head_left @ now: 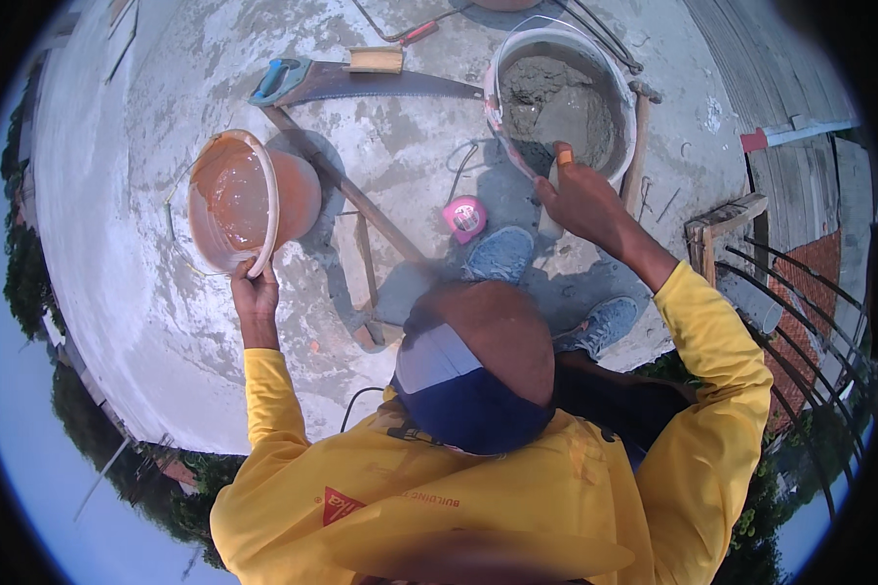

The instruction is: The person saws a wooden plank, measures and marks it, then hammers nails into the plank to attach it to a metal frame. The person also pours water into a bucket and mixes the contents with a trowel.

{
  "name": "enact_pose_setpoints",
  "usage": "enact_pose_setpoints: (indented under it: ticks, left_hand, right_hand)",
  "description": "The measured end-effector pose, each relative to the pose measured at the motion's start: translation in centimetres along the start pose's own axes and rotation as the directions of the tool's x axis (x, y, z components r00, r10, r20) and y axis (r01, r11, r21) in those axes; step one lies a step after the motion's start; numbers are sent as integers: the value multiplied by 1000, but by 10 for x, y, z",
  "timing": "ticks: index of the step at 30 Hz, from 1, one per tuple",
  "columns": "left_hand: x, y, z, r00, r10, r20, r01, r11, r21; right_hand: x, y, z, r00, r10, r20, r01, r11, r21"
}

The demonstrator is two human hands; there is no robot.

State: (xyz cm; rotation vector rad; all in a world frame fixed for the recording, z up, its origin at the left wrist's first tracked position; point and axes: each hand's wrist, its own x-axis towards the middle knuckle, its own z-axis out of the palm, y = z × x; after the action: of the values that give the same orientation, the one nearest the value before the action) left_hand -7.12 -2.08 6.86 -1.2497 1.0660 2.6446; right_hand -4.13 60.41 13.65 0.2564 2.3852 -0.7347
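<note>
My left hand is closed on the rim of a pale bucket, at the left. Cloudy orange-brown water lies inside it. At the upper right, my right hand is wrapped round a trowel with a pale handle and an orange neck. Its blade appears to rest in the wet grey mortar, smeared with it, so its outline is hard to make out. The mortar is in a second bucket with a thin wire handle. Between the buckets lies a pink tape measure.
A handsaw lies beyond, with a wood block against it. A long wooden handle crosses the concrete beside a wood offcut. A hammer lies along the mortar bucket. Bent rebar juts out past the right edge.
</note>
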Motion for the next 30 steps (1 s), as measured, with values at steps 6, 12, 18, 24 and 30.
enact_pose_setpoints:
  ticks: [6, 12, 18, 24, 30]
  left_hand:
    - [49, 26, -62, 995, 59, -80, -74, 980, -187]
    - [23, 9, -48, 997, -38, 60, 46, 989, -141]
    - [-99, -86, 57, 897, -378, 229, 159, 759, 631]
    - [-9, -262, 286, 656, -289, 697, -398, 653, 645]
    - [30, -355, 388, 521, -573, 633, -275, 589, 760]
  right_hand:
    - [-10, 29, -25, 976, 109, -186, -60, 966, 251]
    - [-36, 54, -84, 982, 147, 117, -146, 989, -20]
    - [-67, 40, -108, 989, -81, -124, -16, 776, -631]
    - [4, 2, -74, 917, -348, -195, 41, 568, -822]
    - [-30, 0, -49, 979, 24, -203, -167, 668, -725]
